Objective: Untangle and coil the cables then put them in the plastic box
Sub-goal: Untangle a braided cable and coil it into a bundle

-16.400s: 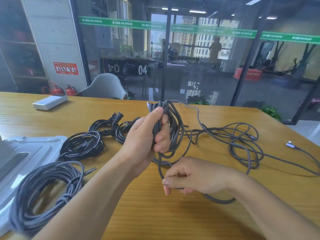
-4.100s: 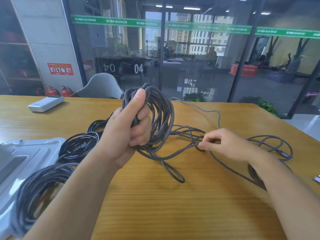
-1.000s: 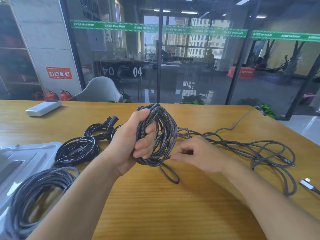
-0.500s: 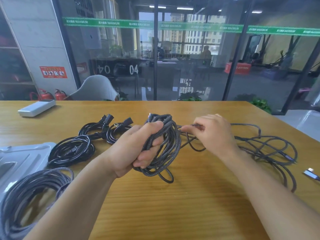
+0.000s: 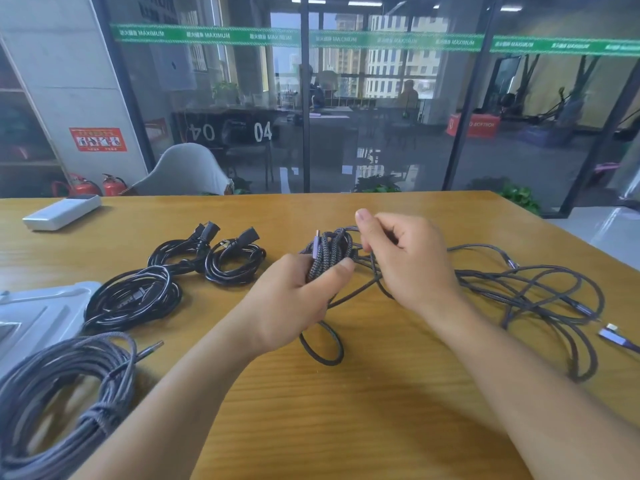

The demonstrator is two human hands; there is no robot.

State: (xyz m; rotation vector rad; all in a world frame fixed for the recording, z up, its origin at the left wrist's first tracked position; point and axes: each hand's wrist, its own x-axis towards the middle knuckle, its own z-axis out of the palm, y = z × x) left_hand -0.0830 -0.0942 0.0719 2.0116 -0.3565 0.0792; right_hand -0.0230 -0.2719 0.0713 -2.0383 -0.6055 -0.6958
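Note:
My left hand (image 5: 294, 303) grips a coil of grey braided cable (image 5: 329, 252) low over the wooden table, with one loop hanging out below the palm. My right hand (image 5: 403, 258) is just right of the coil, fingers curled round a strand of the same cable. The loose, tangled rest of the cable (image 5: 540, 292) sprawls over the table to the right, and a metal plug (image 5: 614, 336) lies near the right edge. A finished grey coil (image 5: 59, 400) lies at the lower left. The plastic box (image 5: 38, 313) shows at the left edge.
Two black power cable bundles (image 5: 133, 297) (image 5: 232, 259) lie left of centre. A white flat device (image 5: 62, 213) sits at the far left of the table. A glass wall runs behind the table's far edge, with a chair (image 5: 183, 171) beyond it.
Both hands have lowered toward the table with the coil. My right hand has moved up close beside the coil and now holds a strand there.

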